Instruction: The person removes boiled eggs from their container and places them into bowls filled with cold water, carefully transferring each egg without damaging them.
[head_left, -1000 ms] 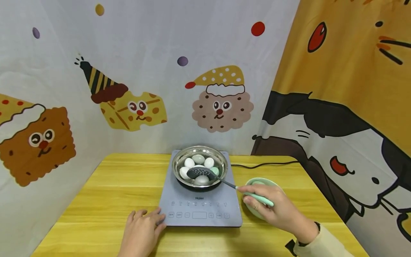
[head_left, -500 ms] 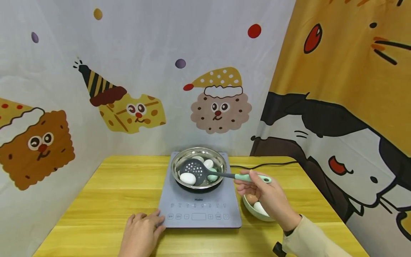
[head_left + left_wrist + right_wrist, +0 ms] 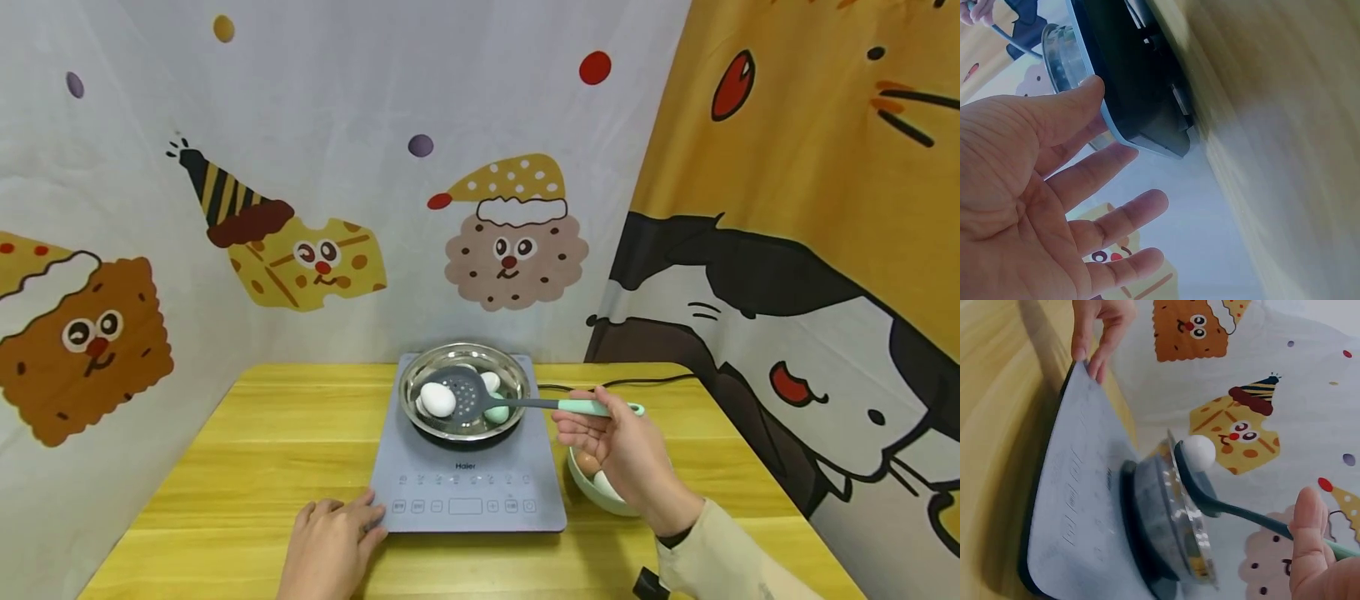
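Right grip [image 3: 622,450] holds a skimmer [image 3: 476,394] roughly level over the pan [image 3: 512,373], likely so its egg [image 3: 438,400] won't roll; left grip [image 3: 333,540], fingers spread, touches the cooker [image 3: 417,463], seemingly steadying it.

With the cooktop [image 3: 465,487] on the tabletop [image 3: 225,475] as dial and twelve pointing away from the person, the pan [image 3: 480,354] sits on its twelve o'clock part, eggs [image 3: 497,410] inside. The slotted spoon [image 3: 517,402] lies over the pan, one egg [image 3: 438,400] at its nine, handle running toward three and the right hand [image 3: 630,454]. Bowl [image 3: 583,492] holding eggs: four o'clock. Left hand [image 3: 330,542]: eight. Cord [image 3: 645,382]: two. Hanging cloth [image 3: 337,125]: twelve, behind the tabletop.
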`<state>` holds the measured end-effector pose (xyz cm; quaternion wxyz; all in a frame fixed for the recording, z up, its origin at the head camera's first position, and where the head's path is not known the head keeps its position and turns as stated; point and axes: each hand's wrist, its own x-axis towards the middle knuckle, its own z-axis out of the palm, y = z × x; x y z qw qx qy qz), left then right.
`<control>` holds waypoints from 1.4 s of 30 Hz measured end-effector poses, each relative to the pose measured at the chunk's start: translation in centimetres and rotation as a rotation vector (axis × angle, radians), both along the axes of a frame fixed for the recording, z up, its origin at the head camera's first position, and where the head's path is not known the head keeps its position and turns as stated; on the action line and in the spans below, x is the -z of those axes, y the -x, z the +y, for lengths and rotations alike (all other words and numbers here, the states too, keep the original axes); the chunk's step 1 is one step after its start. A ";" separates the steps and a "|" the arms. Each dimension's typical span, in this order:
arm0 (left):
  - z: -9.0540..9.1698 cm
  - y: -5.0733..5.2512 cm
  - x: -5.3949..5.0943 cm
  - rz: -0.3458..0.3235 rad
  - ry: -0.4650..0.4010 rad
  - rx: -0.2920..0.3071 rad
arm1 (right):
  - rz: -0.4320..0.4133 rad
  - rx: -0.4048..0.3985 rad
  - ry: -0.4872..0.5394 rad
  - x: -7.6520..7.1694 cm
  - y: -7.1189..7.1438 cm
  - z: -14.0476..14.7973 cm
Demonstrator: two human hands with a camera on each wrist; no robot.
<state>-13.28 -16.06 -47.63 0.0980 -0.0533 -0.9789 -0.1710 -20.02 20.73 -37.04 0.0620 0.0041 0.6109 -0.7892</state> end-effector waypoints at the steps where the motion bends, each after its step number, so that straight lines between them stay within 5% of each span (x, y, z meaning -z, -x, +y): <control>1: 0.0 0.0 0.0 0.001 -0.001 0.001 | 0.006 0.009 -0.003 -0.2 -0.1 0.2; 13: 0.0 0.1 -0.1 -0.016 0.000 -0.002 | 0.093 0.112 -0.055 -1.6 -1.0 4.7; 27: 0.1 0.0 0.0 -0.013 -0.005 0.001 | 0.106 0.217 -0.065 -1.0 -3.2 10.3; 35: 0.1 0.0 -0.1 -0.006 0.000 0.000 | 0.061 0.408 -0.094 -0.3 -6.9 13.9; 42: 0.2 0.0 -0.2 -0.019 0.005 0.000 | 0.037 0.616 -0.242 0.0 -9.7 15.3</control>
